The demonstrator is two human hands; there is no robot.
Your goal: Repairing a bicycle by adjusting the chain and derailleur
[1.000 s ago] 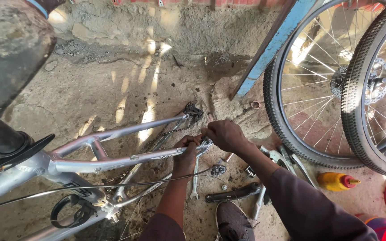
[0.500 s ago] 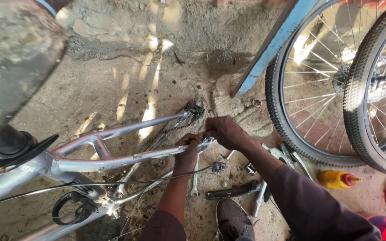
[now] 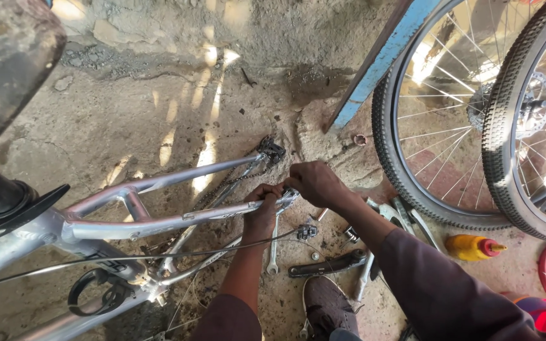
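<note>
1. The bike frame (image 3: 159,221) lay on its side on the dirt floor (image 3: 159,95), its rear fork ends pointing toward the wheels; the silver stay ran across the middle of the view.
2. The left hand (image 3: 262,202) was closed around the stay just short of its end, steadying it; the right hand (image 3: 314,182) was curled over the end of the stay, fingers pinched on a small part there; what it pinched was hidden under the fingers.
3. A spanner (image 3: 273,246) lay on the floor just below the hands; a black crank arm (image 3: 327,263), small nuts and a loose cable (image 3: 127,257) lay near it.
4. Two wheels (image 3: 450,126) leaned at the right, well apart from the frame; a yellow bottle (image 3: 472,247) lay beside them.
5. To do this well, the left grip had likely to stay firm so the frame would not roll; the right fingers should have turned the part squarely, without cross-threading; the chain (image 3: 229,183) was best kept clear of the fingers.
</note>
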